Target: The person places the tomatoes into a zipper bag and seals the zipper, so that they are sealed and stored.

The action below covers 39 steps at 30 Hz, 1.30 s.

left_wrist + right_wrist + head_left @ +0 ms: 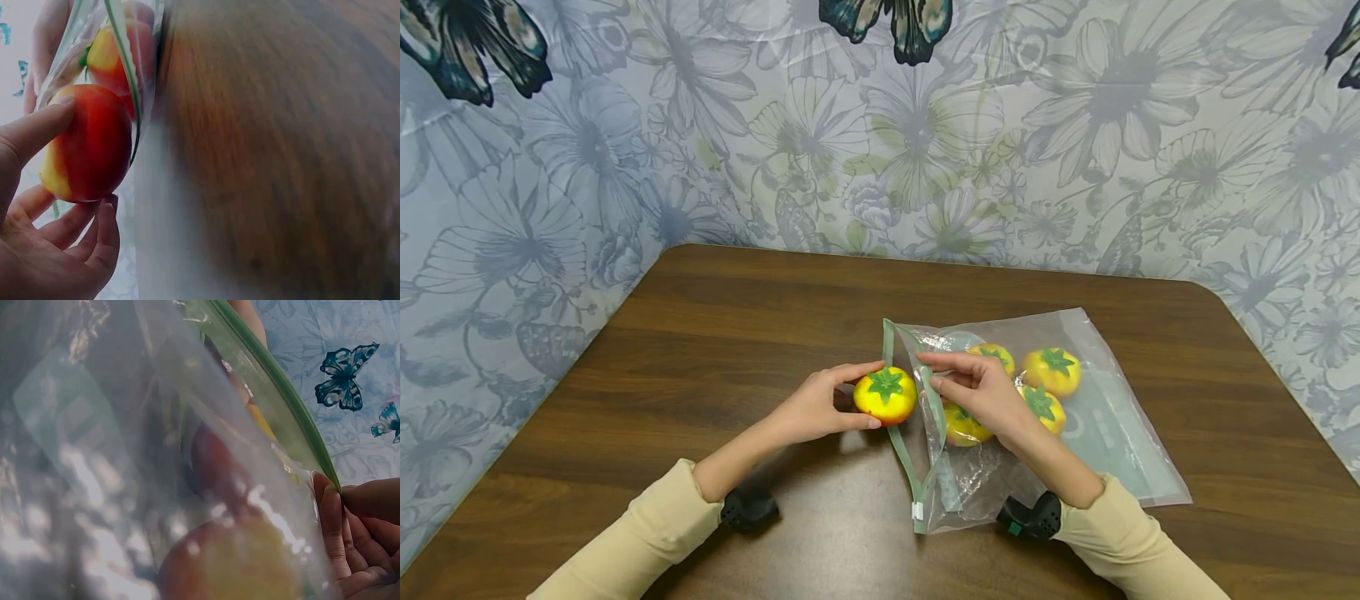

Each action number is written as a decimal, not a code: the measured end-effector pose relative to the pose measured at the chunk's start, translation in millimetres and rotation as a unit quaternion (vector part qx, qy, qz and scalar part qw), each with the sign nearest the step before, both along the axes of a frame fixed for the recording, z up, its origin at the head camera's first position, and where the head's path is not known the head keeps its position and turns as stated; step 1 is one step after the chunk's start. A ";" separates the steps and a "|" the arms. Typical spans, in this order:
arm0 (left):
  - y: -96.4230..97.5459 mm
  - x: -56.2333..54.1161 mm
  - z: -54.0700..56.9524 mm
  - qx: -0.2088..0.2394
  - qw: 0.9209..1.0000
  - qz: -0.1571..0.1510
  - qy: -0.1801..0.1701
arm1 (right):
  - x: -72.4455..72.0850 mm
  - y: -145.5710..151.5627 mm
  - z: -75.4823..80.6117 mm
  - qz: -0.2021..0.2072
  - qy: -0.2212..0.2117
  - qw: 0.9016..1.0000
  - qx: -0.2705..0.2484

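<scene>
Between the thumb and fingers of my left hand (812, 406) is a yellow toy tomato (886, 397) with a green star-shaped top. It sits at the mouth of a clear zip bag (1120, 433); its red underside shows in the left wrist view. My right hand (988, 396) pinches the green upper rim (294, 403) of the bag's mouth, holding it apart from the lower rim. Several like tomatoes (1051, 372) lie inside the bag, partly hidden by the right hand and forearm.
A white slider (917, 511) sits at the near end of the bag's green zip. The bag lies on a brown wooden table (760, 308) with rounded far corners. Behind it hangs a flower-and-butterfly patterned cloth (880, 150). A black wrist device (749, 509) is at the left cuff.
</scene>
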State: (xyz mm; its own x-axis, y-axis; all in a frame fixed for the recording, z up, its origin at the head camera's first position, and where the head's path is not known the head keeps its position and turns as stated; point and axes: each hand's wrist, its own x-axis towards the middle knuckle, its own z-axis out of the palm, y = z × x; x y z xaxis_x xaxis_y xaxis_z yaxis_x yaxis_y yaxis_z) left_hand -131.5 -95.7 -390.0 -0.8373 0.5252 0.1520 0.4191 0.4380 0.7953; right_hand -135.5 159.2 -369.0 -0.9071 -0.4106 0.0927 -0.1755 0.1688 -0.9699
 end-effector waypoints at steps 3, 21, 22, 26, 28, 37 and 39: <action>3.1 -0.2 -3.0 -0.007 1.000 -0.004 0.007 | 0.6 -0.1 0.3 -0.001 0.001 1.000 0.002; 18.5 3.0 -6.5 -0.031 0.999 -0.029 0.032 | 4.4 0.4 -1.1 -0.001 0.003 1.000 0.003; 17.5 3.3 -6.6 -0.028 0.999 -0.031 0.033 | 4.5 0.3 -1.2 -0.001 0.003 1.000 0.003; 10.8 5.3 -6.3 -0.010 0.999 -0.027 0.034 | 4.8 -0.4 -1.4 -0.001 0.003 1.000 0.003; 6.4 7.0 -6.3 0.000 0.999 -0.015 0.036 | 4.6 -1.1 -1.4 -0.001 0.003 1.000 0.000; 1.9 12.1 -5.6 0.060 0.997 0.021 0.033 | 5.0 -3.5 -0.6 0.001 0.005 1.000 -0.010; 3.9 12.0 -6.1 0.063 0.997 0.022 0.033 | 5.3 -3.7 -0.3 0.002 0.005 1.000 -0.012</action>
